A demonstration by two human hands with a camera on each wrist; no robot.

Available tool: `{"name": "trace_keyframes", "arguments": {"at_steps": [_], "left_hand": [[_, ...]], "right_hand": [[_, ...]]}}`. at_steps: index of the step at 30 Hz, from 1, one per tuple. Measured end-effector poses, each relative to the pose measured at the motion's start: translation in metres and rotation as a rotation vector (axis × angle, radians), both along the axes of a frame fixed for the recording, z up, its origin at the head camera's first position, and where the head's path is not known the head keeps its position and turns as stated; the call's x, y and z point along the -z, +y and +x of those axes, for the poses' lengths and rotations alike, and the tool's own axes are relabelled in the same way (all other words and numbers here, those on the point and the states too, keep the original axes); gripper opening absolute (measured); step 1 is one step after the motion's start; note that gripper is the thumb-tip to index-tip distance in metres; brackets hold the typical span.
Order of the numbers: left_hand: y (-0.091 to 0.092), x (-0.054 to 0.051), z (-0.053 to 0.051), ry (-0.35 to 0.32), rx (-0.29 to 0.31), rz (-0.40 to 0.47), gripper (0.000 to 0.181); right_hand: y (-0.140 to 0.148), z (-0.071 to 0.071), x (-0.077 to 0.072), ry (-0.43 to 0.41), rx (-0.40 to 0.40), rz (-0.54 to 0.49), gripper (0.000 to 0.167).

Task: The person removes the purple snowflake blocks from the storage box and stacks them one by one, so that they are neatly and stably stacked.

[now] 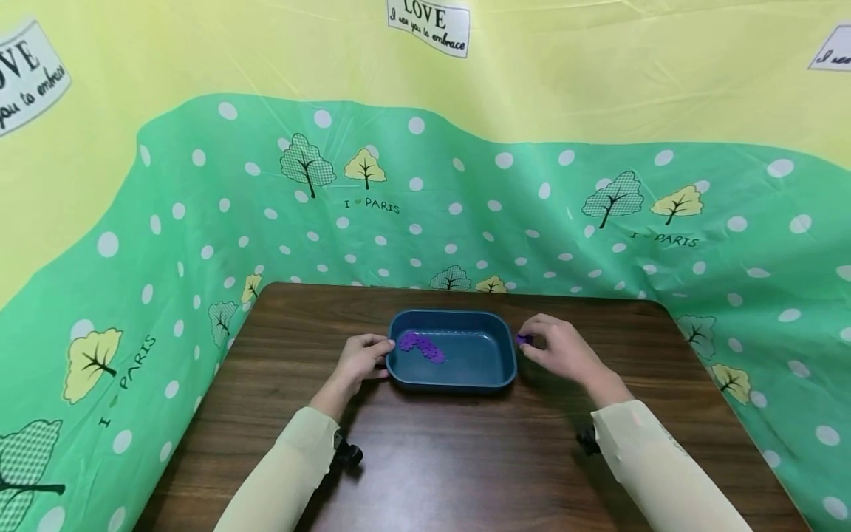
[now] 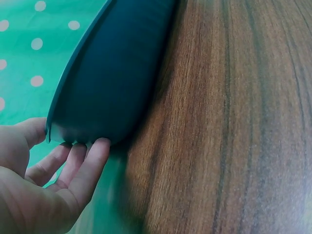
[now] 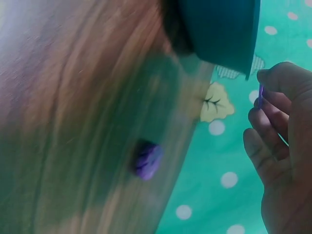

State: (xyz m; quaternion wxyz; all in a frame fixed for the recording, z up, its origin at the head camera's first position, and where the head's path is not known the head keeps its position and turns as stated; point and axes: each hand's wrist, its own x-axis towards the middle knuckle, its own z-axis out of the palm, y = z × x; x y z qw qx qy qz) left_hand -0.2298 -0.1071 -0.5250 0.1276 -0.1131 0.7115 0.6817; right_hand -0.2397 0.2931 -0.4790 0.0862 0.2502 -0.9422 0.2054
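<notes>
Tray (image 1: 475, 358) gripped by left hand (image 1: 360, 359); right hand (image 1: 561, 347) pinches 1 purple piece (image 3: 261, 97).

From where I stand, this looks like a small closed-in corner indoors, but I can't tell if it is in a home or a workroom. A wrinkly cloth (image 1: 465, 185), yellow on top and green with white dots (image 1: 416, 125) below, goes round the back and both sides. It has little trees (image 1: 364, 166) and LOVE signs (image 1: 428, 26) on it. Near it is a shiny brown wooden worktop (image 1: 465, 451).
</notes>
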Motion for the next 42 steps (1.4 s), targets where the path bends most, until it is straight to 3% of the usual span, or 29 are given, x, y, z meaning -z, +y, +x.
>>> {"name": "trace_keyframes", "arguments": {"at_steps": [7, 17, 24, 42], "left_hand": [[-0.001, 0.001, -0.001, -0.009, 0.005, 0.002, 0.031], [-0.001, 0.001, -0.002, -0.011, -0.001, 0.006, 0.03], [0.0, 0.002, -0.003, -0.011, -0.006, 0.004, 0.03], [0.0, 0.0, -0.001, -0.022, 0.002, 0.002, 0.03]], "right_hand": [[0.02, 0.003, 0.01, 0.008, 0.036, -0.01, 0.016], [0.044, 0.005, 0.019, -0.077, 0.106, 0.002, 0.019], [0.056, 0.007, 0.028, -0.076, 0.122, 0.023, 0.018], [0.07, 0.009, 0.04, -0.108, 0.169, 0.07, 0.018]]}}
